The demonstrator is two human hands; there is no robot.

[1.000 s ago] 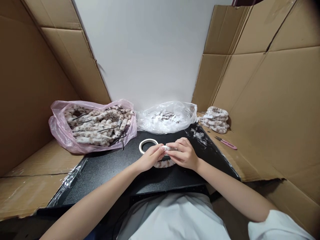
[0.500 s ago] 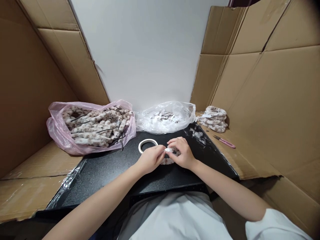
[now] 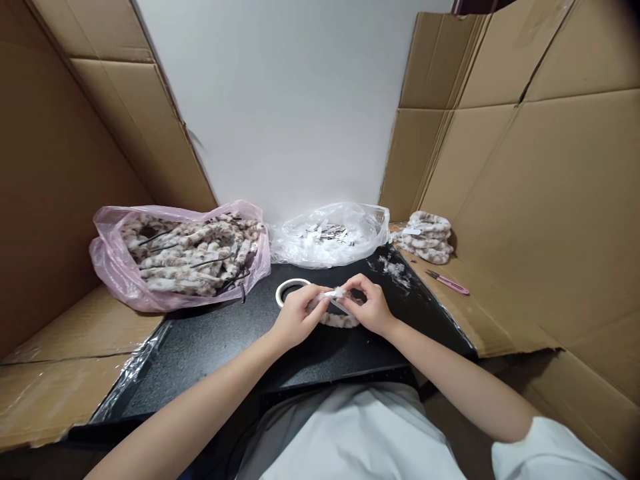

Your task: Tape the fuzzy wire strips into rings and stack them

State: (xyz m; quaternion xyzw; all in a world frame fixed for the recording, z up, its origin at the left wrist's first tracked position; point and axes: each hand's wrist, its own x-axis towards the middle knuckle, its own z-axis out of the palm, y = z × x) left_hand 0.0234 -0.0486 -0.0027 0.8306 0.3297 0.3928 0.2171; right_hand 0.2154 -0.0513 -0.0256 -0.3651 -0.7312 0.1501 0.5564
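A furry white-and-brown ring [image 3: 340,321] is held just above the black table, its far side between my two hands. My left hand [image 3: 301,315] pinches a white part at the ring's join. On the other side of the join, my right hand [image 3: 369,305] grips the furry end between thumb and fingers. The white part, perhaps tape, spans the small gap between my fingertips. A roll of white tape [image 3: 281,291] lies beside my left hand, partly hidden by it.
A pink plastic bag [image 3: 111,270] of furry strips with dark cords sits at the left. Behind my hands lies a clear bag [image 3: 300,250] of small white pieces. Stacked furry rings [image 3: 430,238] and pink snips [image 3: 453,285] rest on cardboard at the right, near loose fluff [image 3: 397,272].
My fingertips have moved slightly apart, and more of the white join shows. The near side of the furry ring has come into fuller view.
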